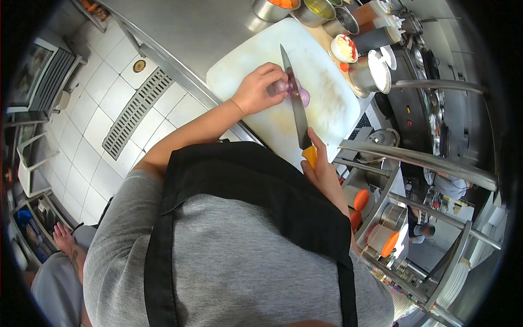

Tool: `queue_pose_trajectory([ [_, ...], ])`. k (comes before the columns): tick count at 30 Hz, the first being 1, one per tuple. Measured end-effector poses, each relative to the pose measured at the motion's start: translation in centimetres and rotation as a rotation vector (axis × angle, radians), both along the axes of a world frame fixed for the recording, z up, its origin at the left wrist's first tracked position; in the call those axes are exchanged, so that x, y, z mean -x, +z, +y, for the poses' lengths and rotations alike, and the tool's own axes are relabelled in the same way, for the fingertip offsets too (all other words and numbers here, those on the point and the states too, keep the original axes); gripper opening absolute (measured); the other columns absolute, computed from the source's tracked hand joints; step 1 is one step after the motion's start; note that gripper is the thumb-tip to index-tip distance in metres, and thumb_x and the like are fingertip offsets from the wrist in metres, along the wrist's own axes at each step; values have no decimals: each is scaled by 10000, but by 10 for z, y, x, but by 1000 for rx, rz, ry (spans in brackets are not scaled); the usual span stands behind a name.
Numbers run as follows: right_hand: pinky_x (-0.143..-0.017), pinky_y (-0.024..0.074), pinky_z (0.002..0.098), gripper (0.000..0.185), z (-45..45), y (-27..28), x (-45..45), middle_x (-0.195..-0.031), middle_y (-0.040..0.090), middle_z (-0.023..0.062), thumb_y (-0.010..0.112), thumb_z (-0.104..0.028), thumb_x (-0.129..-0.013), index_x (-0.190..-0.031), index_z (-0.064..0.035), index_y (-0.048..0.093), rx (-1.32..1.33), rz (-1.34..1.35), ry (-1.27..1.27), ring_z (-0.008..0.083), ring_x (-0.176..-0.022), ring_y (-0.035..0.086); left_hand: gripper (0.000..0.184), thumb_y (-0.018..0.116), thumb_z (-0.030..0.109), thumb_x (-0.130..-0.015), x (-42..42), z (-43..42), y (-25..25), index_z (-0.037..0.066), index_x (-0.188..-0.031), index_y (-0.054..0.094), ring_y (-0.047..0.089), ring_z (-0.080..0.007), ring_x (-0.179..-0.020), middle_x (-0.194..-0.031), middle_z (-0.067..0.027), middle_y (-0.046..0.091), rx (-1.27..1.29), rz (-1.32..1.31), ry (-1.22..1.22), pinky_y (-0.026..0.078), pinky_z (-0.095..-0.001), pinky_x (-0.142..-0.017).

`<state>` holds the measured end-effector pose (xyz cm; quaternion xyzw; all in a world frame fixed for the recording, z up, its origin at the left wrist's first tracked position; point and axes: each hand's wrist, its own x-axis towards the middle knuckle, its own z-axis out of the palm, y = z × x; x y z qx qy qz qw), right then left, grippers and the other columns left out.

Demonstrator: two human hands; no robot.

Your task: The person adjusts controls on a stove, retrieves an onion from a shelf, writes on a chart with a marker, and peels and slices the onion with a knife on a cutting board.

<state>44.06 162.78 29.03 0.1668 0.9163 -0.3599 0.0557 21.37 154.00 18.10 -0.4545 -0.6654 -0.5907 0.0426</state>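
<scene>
A white cutting board [245, 60] lies at the edge of a steel counter. On it is a red onion [280, 86], steadied by the closed fingers of my left hand [260, 90]. My right hand [322, 170] is wrapped round the yellow handle of a long kitchen knife [298, 111], forefinger stretched along the back of the handle. The blade crosses the board right beside my left fingertips, over the onion. A purple onion piece [305, 98] shows on the blade's right side. Whether the edge is inside the onion, I cannot tell.
Metal pots [313, 12] with food, a white cup [344, 49], squeeze bottles [376, 32] and a steel container [370, 76] crowd the board's far right side. A steel rail [419, 158] runs at the right. Another person's hand [64, 238] shows at lower left.
</scene>
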Motion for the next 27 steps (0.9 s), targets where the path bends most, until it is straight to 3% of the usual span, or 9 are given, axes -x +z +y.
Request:
queue_pose_trajectory([
  [3,-748,476,422,701,-2,12,-2,-1213,518,212,528,-29,-837,-1418,-190,170,56,-150,-60,427,-894,598,290,741,79,-645,1,1,0,83,-897,597,589,-234,-881,-969,-78,579,-12,33,31,502,-323,-769],
  [12,-758,475,420,718,2,25,-9,-1239,496,190,545,-22,-833,-1420,-191,167,38,-164,-17,417,-894,597,280,750,90,-651,3,1,0,85,-896,615,586,-244,-884,-968,-78,581,-7,17,9,495,-321,-767],
  [21,-748,465,422,716,-5,34,-13,-1010,586,196,553,-32,-849,-1424,-210,165,34,-213,-65,416,-862,603,244,739,137,-686,6,1,-2,99,-895,618,576,-250,-865,-943,-57,565,-17,-27,-37,485,-323,-768],
  [27,-727,467,433,728,-4,24,-11,-994,584,197,552,-19,-845,-1425,-201,151,42,-148,-12,421,-830,607,247,730,134,-702,7,-1,-1,96,-913,608,578,-253,-861,-955,-58,564,19,-46,-56,485,-327,-753],
])
